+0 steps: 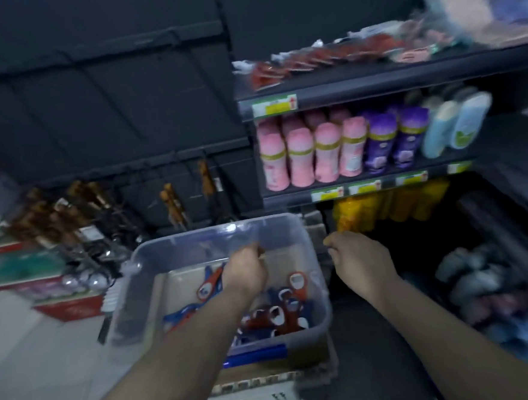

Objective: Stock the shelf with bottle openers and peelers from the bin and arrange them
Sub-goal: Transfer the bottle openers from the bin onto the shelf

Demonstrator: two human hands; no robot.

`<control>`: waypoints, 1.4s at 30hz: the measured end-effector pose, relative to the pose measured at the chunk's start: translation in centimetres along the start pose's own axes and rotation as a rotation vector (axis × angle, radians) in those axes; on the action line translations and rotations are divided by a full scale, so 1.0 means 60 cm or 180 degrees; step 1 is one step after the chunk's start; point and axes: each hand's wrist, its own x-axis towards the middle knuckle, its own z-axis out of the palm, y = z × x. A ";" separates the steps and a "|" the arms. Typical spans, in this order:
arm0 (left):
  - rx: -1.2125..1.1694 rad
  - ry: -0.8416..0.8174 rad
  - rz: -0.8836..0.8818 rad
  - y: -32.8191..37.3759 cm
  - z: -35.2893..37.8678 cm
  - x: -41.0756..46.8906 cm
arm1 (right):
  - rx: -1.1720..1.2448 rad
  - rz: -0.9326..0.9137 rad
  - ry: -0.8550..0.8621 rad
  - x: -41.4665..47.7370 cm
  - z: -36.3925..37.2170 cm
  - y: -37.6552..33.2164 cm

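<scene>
Over the clear bin (197,245) the nearer left hand (246,273) hangs, fingers curled, too blurred to show any hold, bottle openers (277,319) heaped at its 5 o'clock; the right hand (359,263), loosely curled and empty, sits outside at 3 o'clock.

Left hand (246,273): fingers curl down behind its back; whether they hold anything cannot be told.
Right hand (355,256): fingers tucked under, grip unseen.
Both forearms: cut off by the bottom edge.
Bottle openers (283,317) in the bin (215,233): part of the heap hidden under the left forearm; peelers cannot be told apart from openers.
Price labels (275,105): print blurred, unreadable.
Pink bottles (300,159): label text too smeared to read.
Top-shelf packets (324,55): red, blurred, kind unclear.
Pale bundle (458,2): runs out at the right edge.
Hanging utensils (70,213): motion-smeared.
Dark goods (497,293), lower right: shapeless in blur.
</scene>
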 end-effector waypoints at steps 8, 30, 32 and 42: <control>0.0229 -0.0802 -0.0852 -0.206 -0.040 -0.004 | 0.0260 0.0067 -0.0949 0.040 0.118 -0.132; 0.0486 -0.1081 -0.0739 -0.215 0.013 0.033 | -0.0593 -0.0566 -0.2580 0.093 0.245 -0.162; 0.0637 -0.1109 -0.0496 -0.197 0.030 0.054 | -0.0344 -0.0328 -0.2448 0.099 0.237 -0.149; 0.1187 -0.1569 -0.0598 -0.166 0.073 0.098 | 0.0520 0.0154 -0.2016 0.127 0.207 -0.120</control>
